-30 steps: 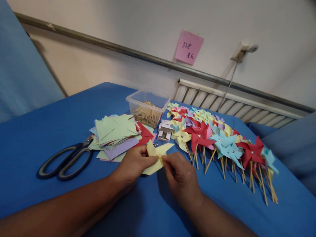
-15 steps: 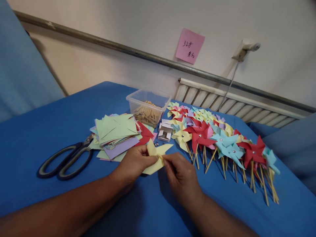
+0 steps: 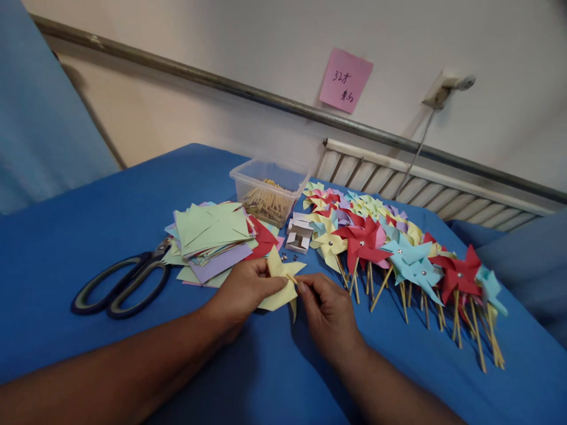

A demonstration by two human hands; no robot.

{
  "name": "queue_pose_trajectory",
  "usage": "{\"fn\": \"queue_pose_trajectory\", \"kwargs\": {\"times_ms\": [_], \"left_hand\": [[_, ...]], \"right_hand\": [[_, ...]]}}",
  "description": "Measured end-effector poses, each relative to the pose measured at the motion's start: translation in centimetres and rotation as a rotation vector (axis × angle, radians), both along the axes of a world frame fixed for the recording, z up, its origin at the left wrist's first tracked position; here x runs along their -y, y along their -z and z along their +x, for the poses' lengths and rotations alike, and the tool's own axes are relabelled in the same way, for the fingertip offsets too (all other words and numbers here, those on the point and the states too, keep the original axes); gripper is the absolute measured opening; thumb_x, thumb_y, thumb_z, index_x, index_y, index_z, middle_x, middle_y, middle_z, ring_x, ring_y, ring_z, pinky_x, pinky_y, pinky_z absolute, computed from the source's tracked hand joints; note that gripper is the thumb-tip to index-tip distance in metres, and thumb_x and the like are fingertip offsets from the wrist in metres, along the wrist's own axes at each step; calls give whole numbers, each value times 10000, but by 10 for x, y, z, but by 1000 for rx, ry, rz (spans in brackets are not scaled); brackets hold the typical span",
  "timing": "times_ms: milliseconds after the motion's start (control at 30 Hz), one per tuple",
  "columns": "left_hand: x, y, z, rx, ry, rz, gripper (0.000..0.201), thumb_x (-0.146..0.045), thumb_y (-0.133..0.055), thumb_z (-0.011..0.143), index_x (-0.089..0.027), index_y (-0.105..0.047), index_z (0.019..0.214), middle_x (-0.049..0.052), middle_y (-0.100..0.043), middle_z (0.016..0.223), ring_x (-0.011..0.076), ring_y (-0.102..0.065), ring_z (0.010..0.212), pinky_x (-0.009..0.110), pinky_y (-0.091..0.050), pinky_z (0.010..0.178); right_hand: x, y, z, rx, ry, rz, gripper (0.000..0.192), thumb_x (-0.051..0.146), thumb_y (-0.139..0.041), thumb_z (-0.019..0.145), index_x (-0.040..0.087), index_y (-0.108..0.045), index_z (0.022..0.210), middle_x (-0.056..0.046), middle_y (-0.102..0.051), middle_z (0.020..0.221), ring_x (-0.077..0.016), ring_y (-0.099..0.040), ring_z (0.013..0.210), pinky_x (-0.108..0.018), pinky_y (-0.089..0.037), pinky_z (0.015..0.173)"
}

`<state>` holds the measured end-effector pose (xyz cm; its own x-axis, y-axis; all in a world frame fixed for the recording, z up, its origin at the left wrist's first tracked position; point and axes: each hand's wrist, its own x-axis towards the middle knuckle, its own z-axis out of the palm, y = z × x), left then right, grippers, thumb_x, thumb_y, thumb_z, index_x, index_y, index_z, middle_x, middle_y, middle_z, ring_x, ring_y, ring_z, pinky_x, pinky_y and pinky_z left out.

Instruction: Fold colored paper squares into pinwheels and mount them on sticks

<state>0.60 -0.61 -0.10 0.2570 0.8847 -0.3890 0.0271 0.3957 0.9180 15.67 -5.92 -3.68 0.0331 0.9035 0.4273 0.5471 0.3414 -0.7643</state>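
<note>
Left hand (image 3: 243, 290) and right hand (image 3: 325, 308) pinch a yellow paper pinwheel (image 3: 280, 282) between closed fingertips, finished pinwheels (image 3: 398, 251) lying at two o'clock, scissors (image 3: 121, 282) at nine.

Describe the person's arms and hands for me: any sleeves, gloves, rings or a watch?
Both forearms are bare as far as the picture shows, with no sleeve in view. The left hand and right hand wear no gloves. No ring, watch or bracelet shows on the fingers or wrists. The nails look short and unpainted. The upper arms are out of the picture.
</note>
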Motion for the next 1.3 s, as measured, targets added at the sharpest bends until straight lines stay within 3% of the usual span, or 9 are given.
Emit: {"fn": "queue_pose_trajectory", "kwargs": {"times_ms": [167, 333, 633, 967, 1133, 1300], "left_hand": [[-2, 1, 0, 12, 15, -16, 195, -223, -779, 599, -152, -711, 767, 14, -733, 672, 154, -650, 592, 231, -469, 562], [-4, 4, -1, 8, 54, -13, 204, -219, -770, 596, -152, -735, 785, 28, -750, 694, 167, -664, 599, 235, -471, 554], [-4, 6, -1, -35, 61, -20, 257, -242, -753, 595, -123, -722, 820, 66, -764, 744, 202, -690, 653, 260, -489, 594], [-5, 9, -2, -17, 62, -32, 286, -255, -760, 589, -120, -709, 836, 68, -760, 756, 204, -688, 664, 271, -494, 609], [-4, 6, -1, -44, 51, -24, 270, -249, -757, 575, -126, -703, 809, 37, -733, 690, 180, -658, 606, 249, -456, 555], [-3, 6, -1, -67, 45, -2, 278, -273, -760, 587, -120, -689, 807, 43, -723, 696, 185, -652, 617, 257, -454, 560]], "right_hand": [[-1, 2, -1, -50, 39, -17, 185, 184, -510, 915, 207, -693, 924, -11, -700, 787, -145, -642, 700, -242, -503, 639], [-3, 5, -1, -173, 48, -132, 200, 261, -493, 930, 197, -682, 927, 4, -659, 706, -121, -566, 555, -216, -439, 500], [-1, 5, -1, -213, 9, -194, 211, 285, -487, 934, 197, -678, 929, 25, -612, 674, -100, -505, 498, -204, -398, 471], [0, 1, -1, -134, -11, -135, 192, 215, -494, 928, 211, -686, 917, 23, -639, 693, -124, -598, 619, -216, -455, 581], [1, 1, -1, -113, -40, -65, 199, 155, -512, 908, 216, -689, 978, -9, -721, 879, -147, -660, 780, -239, -498, 709], [2, 1, 0, -83, -44, -36, 201, 150, -527, 908, 212, -689, 1010, -24, -724, 912, -158, -673, 830, -254, -510, 745]]}}
